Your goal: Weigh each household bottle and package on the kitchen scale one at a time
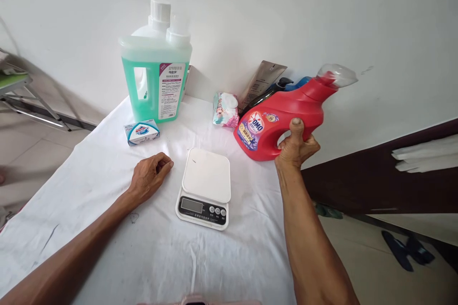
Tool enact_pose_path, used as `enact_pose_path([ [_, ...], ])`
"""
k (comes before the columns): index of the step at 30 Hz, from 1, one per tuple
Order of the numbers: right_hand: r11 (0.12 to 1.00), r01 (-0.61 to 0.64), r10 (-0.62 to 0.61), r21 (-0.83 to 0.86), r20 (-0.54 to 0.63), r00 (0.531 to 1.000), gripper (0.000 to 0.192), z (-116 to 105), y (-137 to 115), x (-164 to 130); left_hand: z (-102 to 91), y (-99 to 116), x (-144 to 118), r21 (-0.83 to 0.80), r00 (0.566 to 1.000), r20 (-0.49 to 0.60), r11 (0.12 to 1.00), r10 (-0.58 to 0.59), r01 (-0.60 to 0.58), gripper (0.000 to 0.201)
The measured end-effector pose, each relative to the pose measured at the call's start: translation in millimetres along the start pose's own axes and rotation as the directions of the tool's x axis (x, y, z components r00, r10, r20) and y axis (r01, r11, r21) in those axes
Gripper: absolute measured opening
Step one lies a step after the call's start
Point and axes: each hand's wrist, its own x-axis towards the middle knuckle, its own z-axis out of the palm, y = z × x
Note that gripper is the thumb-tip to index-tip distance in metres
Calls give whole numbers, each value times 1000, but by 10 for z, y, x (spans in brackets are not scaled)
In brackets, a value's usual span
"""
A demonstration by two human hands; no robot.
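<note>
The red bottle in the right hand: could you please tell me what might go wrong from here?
The right hand grips the red bottle by its handle, tilted near the table edge; it could slip and fall to the floor. Swung down, it might knock the scale or the pink pack.

Red detergent bottle point(282, 116), held tilted at the table's right edge: front label reads "OMO" in white on a red burst. Green-liquid jug point(153, 81) at the far edge: white label with print too small to read. Small box point(141, 132) beside it and the scale's point(204, 186) button captions: illegible.
</note>
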Motion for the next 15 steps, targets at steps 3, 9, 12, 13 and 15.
enact_pose_path([
  [3,998,38,-38,-46,0,999,45,82,67,36,8,-14,1,-1,1000,0,1000,6,-6,27],
  [9,974,180,-172,-135,70,983,47,63,191,145,17,-14,5,-3,999,-19,1000,27,-27,26],
  [12,945,265,-257,-193,69,964,49,-2,180,124,17,-17,-3,-24,999,-21,999,32,-32,24],
  [13,922,320,-319,-221,41,947,51,-38,159,74,15,-21,-7,-31,999,-21,999,35,-36,24],
  [15,840,452,-479,-301,-18,878,54,-131,92,-113,12,-32,-13,-41,999,-26,998,42,-43,22],
])
